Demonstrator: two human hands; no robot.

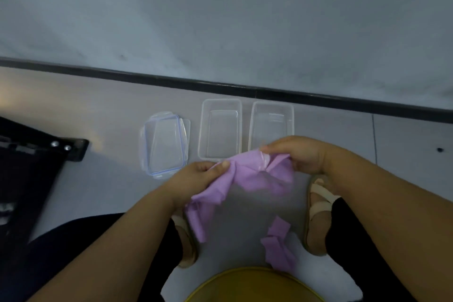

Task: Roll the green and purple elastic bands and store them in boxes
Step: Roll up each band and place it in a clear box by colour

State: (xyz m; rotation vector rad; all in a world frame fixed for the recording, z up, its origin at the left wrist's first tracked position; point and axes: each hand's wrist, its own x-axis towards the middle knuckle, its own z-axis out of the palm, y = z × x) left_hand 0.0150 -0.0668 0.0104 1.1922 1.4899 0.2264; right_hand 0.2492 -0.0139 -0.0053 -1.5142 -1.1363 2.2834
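A wide purple elastic band hangs bunched between my two hands above the floor. My left hand pinches its left part and my right hand grips its right part. Two loose ends dangle down, one at the left and the other end lower right. Two clear empty plastic boxes stand side by side on the floor just beyond my hands: the left box and the right box. No green band is in view.
Two stacked clear lids, the upper with a blue seal, lie left of the boxes. A black frame sits at the far left. A dark skirting strip runs along the wall. My sandalled feet flank the band; a yellow seat edge shows below.
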